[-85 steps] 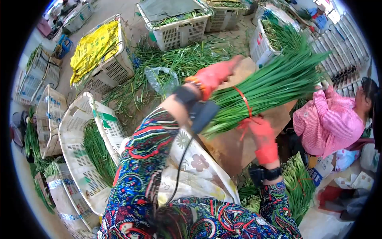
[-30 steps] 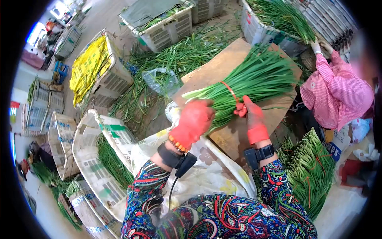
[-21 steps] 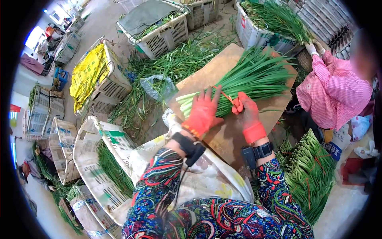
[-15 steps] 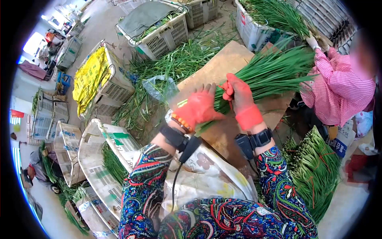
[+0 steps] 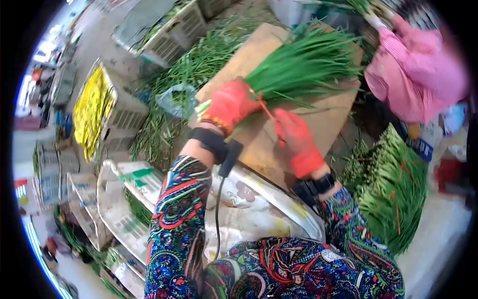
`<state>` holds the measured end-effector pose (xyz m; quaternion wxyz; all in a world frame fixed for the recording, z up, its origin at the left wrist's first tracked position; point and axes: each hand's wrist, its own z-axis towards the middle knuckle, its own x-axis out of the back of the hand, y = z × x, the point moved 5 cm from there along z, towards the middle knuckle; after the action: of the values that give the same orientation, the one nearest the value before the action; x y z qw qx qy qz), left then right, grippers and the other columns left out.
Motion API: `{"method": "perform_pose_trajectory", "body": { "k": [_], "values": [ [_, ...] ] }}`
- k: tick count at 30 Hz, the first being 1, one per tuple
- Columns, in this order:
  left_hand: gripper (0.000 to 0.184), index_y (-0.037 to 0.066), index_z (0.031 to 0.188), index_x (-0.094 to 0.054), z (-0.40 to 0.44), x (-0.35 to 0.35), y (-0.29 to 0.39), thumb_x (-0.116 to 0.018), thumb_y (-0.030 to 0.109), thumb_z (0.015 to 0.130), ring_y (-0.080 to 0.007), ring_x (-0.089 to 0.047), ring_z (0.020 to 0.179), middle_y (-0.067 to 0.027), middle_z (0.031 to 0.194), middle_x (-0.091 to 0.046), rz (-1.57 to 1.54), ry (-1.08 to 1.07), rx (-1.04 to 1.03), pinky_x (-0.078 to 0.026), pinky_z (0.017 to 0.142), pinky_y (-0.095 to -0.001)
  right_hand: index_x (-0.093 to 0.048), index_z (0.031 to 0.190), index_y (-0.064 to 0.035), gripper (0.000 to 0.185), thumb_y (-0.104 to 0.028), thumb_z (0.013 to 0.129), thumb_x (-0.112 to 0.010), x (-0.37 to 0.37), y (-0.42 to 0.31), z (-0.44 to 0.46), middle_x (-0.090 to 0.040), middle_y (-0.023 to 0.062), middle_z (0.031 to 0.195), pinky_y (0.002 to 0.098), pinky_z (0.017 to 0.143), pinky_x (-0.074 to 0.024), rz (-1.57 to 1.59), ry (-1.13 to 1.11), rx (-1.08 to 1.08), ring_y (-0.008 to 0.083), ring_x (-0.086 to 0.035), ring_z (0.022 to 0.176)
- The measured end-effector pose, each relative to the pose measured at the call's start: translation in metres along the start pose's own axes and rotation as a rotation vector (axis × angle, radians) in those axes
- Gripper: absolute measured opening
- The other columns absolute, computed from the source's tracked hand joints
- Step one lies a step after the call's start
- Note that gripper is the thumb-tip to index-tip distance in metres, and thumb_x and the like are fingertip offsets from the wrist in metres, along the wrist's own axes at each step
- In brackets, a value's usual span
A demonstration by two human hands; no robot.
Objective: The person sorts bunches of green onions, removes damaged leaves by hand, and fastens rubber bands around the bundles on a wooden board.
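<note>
A bundle of long green chives (image 5: 303, 65) lies across a brown board (image 5: 259, 154), leaves fanned to the right. My left hand (image 5: 230, 105), in a red glove, is wrapped around its stem end, and pale stem tips stick out at the wrist side. A thin red tie (image 5: 266, 107) runs from the bundle beside my left fingers to my right hand (image 5: 297, 142). That hand, also red-gloved and slightly blurred, is closed on the tie above the board. Whether the tie goes all the way around the stems is hidden.
Tied chive bundles (image 5: 393, 189) are stacked at the right. Loose leaves (image 5: 199, 72) and a plastic bag (image 5: 177, 99) lie behind the board. White crates (image 5: 132, 117) stand at the left, one topped with yellow sacking (image 5: 92, 112). A co-worker in a pink checked top (image 5: 408, 70) is at the upper right.
My left hand has gone from open fingers beside the stems to a grip around them. My right hand has moved down, away from the bundle, drawing the red tie out straight.
</note>
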<state>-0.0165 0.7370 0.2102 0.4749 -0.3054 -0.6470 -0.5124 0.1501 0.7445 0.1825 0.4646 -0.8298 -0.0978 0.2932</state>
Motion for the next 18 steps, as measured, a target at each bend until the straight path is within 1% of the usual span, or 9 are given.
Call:
{"method": "perform_pose_trajectory", "body": {
  "k": [3, 5, 7, 9, 12, 13, 15, 17, 18],
  "values": [
    [0.054, 0.001, 0.100, -0.054, 0.004, 0.008, 0.023, -0.065, 0.043, 0.067, -0.0347, -0.055, 0.094, -0.0205, 0.098, -0.058, 0.109, -0.165, -0.015, -0.045, 0.076, -0.0422, -0.056, 0.087, -0.0081, 0.024, -0.031, 0.087, -0.052, -0.021, -0.021, 0.008, -0.043, -0.0059, 0.057, 0.0213, 0.041, -0.0316, 0.072, -0.196, 0.137, 0.0044, -0.039, 0.047],
    [0.064, 0.001, 0.118, -0.043, -0.013, 0.004, 0.039, -0.061, 0.038, 0.070, -0.0349, -0.045, 0.108, -0.0197, 0.119, -0.046, 0.359, 0.277, -0.220, -0.039, 0.085, -0.0448, -0.056, 0.101, -0.0034, 0.027, -0.025, 0.085, -0.056, -0.027, -0.040, 0.009, -0.052, -0.0017, 0.065, 0.0228, 0.049, -0.0414, 0.085, -0.080, 0.045, 0.0098, -0.049, 0.054],
    [0.072, 0.002, 0.130, -0.030, -0.017, -0.037, 0.015, -0.056, 0.038, 0.073, -0.0351, -0.037, 0.114, -0.0175, 0.126, -0.038, 0.551, 0.142, -0.355, -0.032, 0.091, -0.0467, -0.056, 0.104, -0.0014, 0.029, -0.022, 0.084, -0.056, -0.039, -0.052, 0.011, -0.058, 0.0013, 0.075, 0.0269, 0.061, -0.0453, -0.167, -0.156, 0.507, 0.0140, -0.054, 0.065],
    [0.081, -0.001, 0.130, -0.028, 0.000, -0.038, 0.014, -0.056, 0.049, 0.072, -0.0332, -0.045, 0.105, -0.0174, 0.117, -0.046, 0.509, 0.229, -0.124, -0.034, 0.091, -0.0442, -0.056, 0.105, -0.0004, 0.029, -0.021, 0.084, -0.054, -0.049, -0.055, -0.002, -0.061, 0.0036, 0.083, 0.0291, 0.072, -0.0459, -0.462, -0.052, 0.938, 0.0163, -0.056, 0.075],
    [0.083, -0.008, 0.124, -0.032, -0.004, -0.013, 0.033, -0.058, 0.050, 0.071, -0.0335, -0.053, 0.093, -0.0201, 0.108, -0.052, 0.363, 0.131, -0.185, -0.045, 0.075, -0.0406, -0.058, 0.103, -0.0009, 0.029, -0.023, 0.087, -0.049, -0.030, -0.057, -0.043, -0.062, 0.0067, 0.094, 0.0298, 0.081, -0.0432, -0.461, -0.333, 0.565, 0.0178, -0.056, 0.087],
    [0.082, -0.009, 0.122, -0.035, 0.000, -0.023, 0.026, -0.059, 0.050, 0.070, -0.0329, -0.057, 0.082, -0.0197, 0.099, -0.056, 0.347, -0.197, -0.023, -0.047, 0.068, -0.0407, -0.059, 0.102, -0.0015, 0.029, -0.025, 0.088, -0.048, -0.007, -0.023, -0.039, -0.061, 0.0059, 0.090, 0.0291, 0.078, -0.0433, -0.396, -0.276, 0.372, 0.0156, -0.055, 0.083],
    [0.083, -0.011, 0.122, -0.034, -0.003, -0.031, 0.024, -0.059, 0.050, 0.071, -0.0318, -0.058, 0.078, -0.0204, 0.096, -0.057, 0.528, 0.075, -0.179, -0.047, 0.066, -0.0402, -0.061, 0.095, -0.0020, 0.029, -0.027, 0.089, -0.048, 0.035, 0.059, -0.015, -0.060, 0.0026, 0.081, 0.0260, 0.070, -0.0432, -0.396, -0.127, 0.062, 0.0104, -0.053, 0.075],
    [0.094, -0.010, 0.129, -0.023, 0.001, -0.019, 0.031, -0.063, 0.049, 0.068, -0.0332, -0.055, 0.092, -0.0225, 0.108, -0.052, 0.341, -0.032, -0.022, -0.045, 0.076, -0.0413, -0.062, 0.082, -0.0054, 0.036, -0.038, 0.088, -0.047, 0.026, 0.039, -0.016, -0.061, 0.0019, 0.070, 0.0328, 0.062, -0.0436, -0.677, -0.077, 0.329, 0.0189, -0.056, 0.062],
    [0.094, -0.009, 0.130, -0.022, 0.002, -0.019, 0.031, -0.063, 0.049, 0.068, -0.0338, -0.054, 0.094, -0.0227, 0.110, -0.051, 0.295, -0.063, -0.029, -0.044, 0.079, -0.0419, -0.062, 0.080, -0.0062, 0.035, -0.037, 0.087, -0.048, 0.029, 0.039, -0.018, -0.060, 0.0016, 0.070, 0.0316, 0.060, -0.0430, -0.543, -0.101, 0.209, 0.0173, -0.055, 0.061]
  ]
}}
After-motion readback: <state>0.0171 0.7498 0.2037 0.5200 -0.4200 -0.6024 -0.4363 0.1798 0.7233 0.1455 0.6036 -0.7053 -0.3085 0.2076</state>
